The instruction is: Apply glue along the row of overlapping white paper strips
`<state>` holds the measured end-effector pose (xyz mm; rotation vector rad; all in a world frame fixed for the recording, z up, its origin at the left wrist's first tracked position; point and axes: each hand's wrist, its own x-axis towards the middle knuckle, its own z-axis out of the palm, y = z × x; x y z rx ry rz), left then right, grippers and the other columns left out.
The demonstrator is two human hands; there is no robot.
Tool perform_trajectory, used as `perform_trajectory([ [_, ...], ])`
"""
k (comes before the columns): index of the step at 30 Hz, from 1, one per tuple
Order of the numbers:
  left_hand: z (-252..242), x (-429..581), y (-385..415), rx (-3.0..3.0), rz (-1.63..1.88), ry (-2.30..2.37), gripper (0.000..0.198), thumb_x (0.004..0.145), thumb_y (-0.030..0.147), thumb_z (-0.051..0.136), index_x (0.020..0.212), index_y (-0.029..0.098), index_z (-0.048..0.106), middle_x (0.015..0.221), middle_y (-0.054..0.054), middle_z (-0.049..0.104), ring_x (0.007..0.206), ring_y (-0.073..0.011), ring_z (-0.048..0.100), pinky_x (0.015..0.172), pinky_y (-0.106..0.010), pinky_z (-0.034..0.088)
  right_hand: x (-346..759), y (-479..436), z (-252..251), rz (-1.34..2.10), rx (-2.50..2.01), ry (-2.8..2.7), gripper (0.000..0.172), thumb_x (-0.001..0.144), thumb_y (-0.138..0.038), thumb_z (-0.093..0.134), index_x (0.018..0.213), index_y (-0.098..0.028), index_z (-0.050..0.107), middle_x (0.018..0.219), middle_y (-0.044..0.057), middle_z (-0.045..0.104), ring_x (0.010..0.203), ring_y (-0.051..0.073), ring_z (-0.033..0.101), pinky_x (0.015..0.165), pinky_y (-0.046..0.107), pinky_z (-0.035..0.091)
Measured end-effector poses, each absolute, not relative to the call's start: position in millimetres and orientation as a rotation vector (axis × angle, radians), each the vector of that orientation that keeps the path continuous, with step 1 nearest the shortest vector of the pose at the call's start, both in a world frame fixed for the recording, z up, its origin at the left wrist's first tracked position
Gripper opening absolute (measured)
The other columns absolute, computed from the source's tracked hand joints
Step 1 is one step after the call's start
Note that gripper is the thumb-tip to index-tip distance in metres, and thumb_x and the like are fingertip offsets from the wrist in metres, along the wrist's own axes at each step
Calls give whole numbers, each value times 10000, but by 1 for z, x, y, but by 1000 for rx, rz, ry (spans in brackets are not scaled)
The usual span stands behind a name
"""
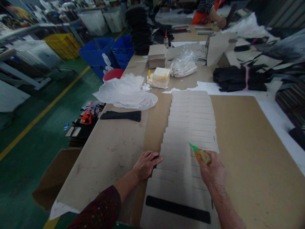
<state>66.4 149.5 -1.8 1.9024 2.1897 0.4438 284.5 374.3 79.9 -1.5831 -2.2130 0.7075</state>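
Observation:
A long row of overlapping grey boards runs away from me down the middle of the table. My right hand is wrapped round a glue bottle whose green nozzle points left, over the boards. At the row's left edge my left hand rests with its fingers spread, fingertips touching a board. A black strip lies across the nearest board. Farther off, to the left, several black strips lie in a small pile on the table.
Behind the row are a white block, clear plastic bags and a stack of grey boards. White plastic sheeting lies left. Bundled black strips lie right. A person's hand shows at the far end.

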Motion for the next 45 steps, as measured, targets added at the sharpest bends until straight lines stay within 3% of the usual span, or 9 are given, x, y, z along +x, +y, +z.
perform_trajectory([
  [8,-2,66,150,1911,449,2183,515,925,126,511,1385,353,553,1311,-50,564,1152,-248,461,991,-447,408,298,379,80,627,-1676,-2163,485,825,-636,496,1023,-219,643,832,64,667,679,208,545,624,315,358],
  [21,-2,64,151,1934,457,2186,528,919,105,505,1385,349,555,1295,-62,570,1135,-253,469,969,-459,422,329,398,73,442,-1785,-2105,470,831,-608,507,1070,-220,621,931,73,682,696,197,540,623,305,334],
  [30,-3,63,150,1943,469,2184,539,914,80,489,1382,340,558,1296,-60,568,1136,-250,470,974,-451,428,318,386,72,613,-1598,-2158,467,831,-601,501,1064,-217,627,953,76,689,787,228,595,672,317,390],
  [39,-2,62,151,1952,444,2196,563,895,69,505,1381,350,556,1287,-58,570,1131,-251,475,974,-449,434,347,413,72,424,-1798,-2061,517,804,-638,491,1033,-196,631,851,69,658,657,200,515,612,317,344],
  [45,-3,61,151,1966,451,2189,562,897,58,493,1380,337,555,1292,-65,565,1131,-253,472,969,-456,439,338,407,71,502,-1686,-2075,525,819,-643,492,1032,-188,644,901,85,679,713,211,555,644,324,386],
])
